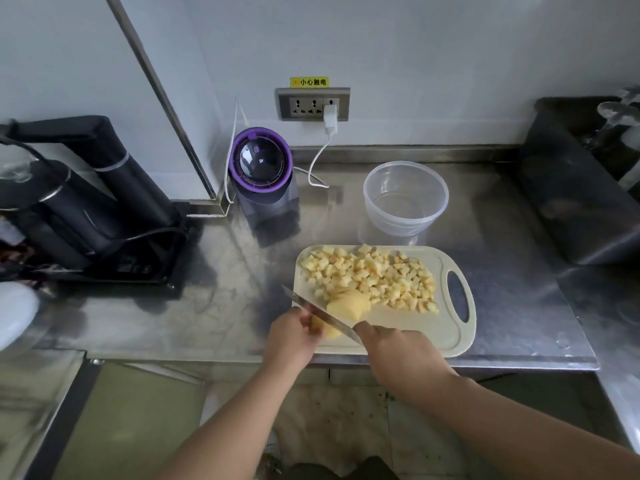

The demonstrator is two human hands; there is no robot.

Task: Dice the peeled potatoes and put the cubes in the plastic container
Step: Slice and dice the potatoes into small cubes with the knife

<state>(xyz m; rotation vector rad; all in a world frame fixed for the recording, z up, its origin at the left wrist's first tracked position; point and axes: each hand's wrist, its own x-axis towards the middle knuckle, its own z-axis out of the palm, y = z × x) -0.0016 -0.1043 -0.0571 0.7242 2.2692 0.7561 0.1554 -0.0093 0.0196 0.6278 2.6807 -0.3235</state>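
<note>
A pale cutting board (415,327) lies on the steel counter. Several potato cubes (374,275) cover its far half. A peeled potato (348,304) rests near the board's left front corner. My left hand (292,336) holds the potato's near end. My right hand (398,355) grips the handle of a knife (318,313), whose blade lies slantwise across the potato, tip pointing far left. A clear round plastic container (406,197) stands behind the board with nothing visible in it.
A purple-lidded appliance (262,174) stands at the wall, left of the container, with a white charger cable (318,161) beside it. A black machine (86,209) fills the left counter. A dark sink area (581,188) is at the right. The counter edge (346,360) runs just below the board.
</note>
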